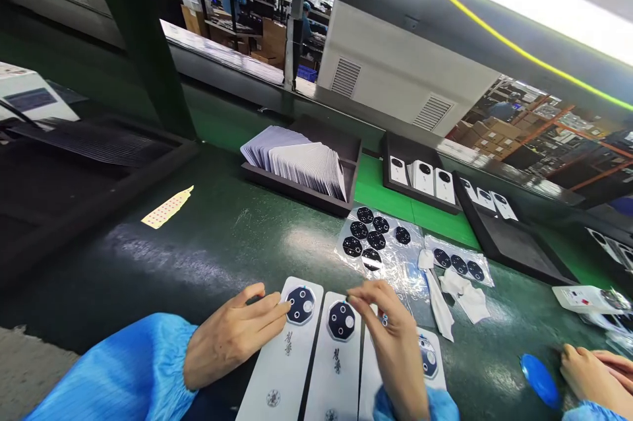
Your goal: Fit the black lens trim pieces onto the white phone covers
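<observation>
Several long white panels lie side by side before me, each with a black octagonal disc near its top. My left hand (pixel 242 332) has its fingers stretched out, the tips at the left edge of the disc (pixel 301 305) on the leftmost panel (pixel 279 368). Thumb and forefinger of my right hand (pixel 390 328) are pinched together at the upper right edge of the disc (pixel 341 320) on the second panel (pixel 330 375). What they grip, if anything, is too small to make out. My right hand partly covers the third panel (pixel 366 368); the panel (pixel 435 368) at the right shows beyond it.
Clear sheets (pixel 390 262) of black discs lie ahead, beside crumpled white scraps (pixel 465 295). A black tray (pixel 297 183) of fanned panels stands behind; more trays (pixel 420 190) line the right. A yellow sticker sheet (pixel 168 208) lies left. Another person's hands (pixel 596 368) and a blue disc (pixel 540 380) are at right.
</observation>
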### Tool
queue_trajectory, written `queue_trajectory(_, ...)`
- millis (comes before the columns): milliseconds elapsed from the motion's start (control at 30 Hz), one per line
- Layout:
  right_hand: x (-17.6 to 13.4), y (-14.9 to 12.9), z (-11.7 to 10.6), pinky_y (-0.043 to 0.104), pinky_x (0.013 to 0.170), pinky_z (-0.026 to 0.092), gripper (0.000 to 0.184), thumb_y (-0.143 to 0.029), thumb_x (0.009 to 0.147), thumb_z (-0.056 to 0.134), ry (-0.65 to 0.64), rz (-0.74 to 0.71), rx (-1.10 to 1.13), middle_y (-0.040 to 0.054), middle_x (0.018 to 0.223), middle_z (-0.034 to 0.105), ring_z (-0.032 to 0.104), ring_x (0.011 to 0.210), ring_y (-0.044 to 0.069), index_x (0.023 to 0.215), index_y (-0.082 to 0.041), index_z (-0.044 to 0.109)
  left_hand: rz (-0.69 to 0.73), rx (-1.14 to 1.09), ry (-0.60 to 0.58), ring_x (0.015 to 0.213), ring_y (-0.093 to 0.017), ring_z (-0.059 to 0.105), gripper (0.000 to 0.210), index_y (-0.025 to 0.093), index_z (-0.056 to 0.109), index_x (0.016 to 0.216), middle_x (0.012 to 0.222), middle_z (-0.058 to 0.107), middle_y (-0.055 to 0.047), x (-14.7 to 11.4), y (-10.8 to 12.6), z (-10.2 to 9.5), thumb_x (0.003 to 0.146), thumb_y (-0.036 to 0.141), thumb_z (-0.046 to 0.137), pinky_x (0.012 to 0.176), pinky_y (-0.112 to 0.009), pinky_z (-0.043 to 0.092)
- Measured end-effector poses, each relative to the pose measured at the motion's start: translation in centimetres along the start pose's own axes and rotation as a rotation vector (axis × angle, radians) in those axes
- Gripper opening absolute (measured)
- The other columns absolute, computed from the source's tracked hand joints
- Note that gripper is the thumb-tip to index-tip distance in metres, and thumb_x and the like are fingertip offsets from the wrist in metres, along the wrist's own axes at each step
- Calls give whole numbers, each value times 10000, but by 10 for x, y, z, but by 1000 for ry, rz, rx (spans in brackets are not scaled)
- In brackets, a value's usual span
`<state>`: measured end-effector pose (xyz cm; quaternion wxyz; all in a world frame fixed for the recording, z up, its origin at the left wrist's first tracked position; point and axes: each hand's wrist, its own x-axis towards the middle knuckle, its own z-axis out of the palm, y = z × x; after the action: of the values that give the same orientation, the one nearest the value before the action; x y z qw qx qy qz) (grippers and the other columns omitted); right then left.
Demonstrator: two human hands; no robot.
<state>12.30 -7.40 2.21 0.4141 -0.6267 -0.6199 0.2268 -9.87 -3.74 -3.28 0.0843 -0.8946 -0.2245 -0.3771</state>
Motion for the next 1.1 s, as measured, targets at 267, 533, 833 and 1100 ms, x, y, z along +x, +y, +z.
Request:
queue_trajectory(267, -62, 42, -92, 238, 652, 538, 267, -471, 864, 596, -86, 228, 94, 33, 807, 716, 652, 704, 176, 939, -267, 752, -132, -175, 70, 937, -146, 636, 409, 212, 642, 900, 963, 753, 14, -16, 3, 14, 1042, 166, 261, 913, -334, 349)
queue_trajectory(533, -21, 6, -127, 219, 558, 499, 194, -388, 775, 704, 173, -33, -80, 14, 691, 627, 592, 629, 150, 695, -215, 672, -190, -62, 74, 942, -206, 626, 246, 242, 619, 988, 1016, 748, 8, -16, -6, 10, 1001, 196, 378, 854, -377, 375)
queue_trajectory(833, 81, -37, -54, 220, 715, 491, 218, -143, 908, 512, -336, -228, -589, 29, 905, 675, 637, 789, 127, 982, -197, 709, -228, -39, 157, 962, -191, 619, 206, 222, 603, 942, 1023, 745, -7, -7, -7, 7, 996, 189, 407, 858, -363, 382)
queue_trajectory(1100, 147, -42, 58, 304, 792, 529, 249, -84, 880, 572, -476, -355, -878, 58, 1045, 662, 652, 930, 170, 1114, -155, 620, -319, -141, 215, 888, -140, 603, 317, 201, 591, 831, 901, 727, 11, -5, -6, 13, 1025, 203, 341, 855, -315, 363)
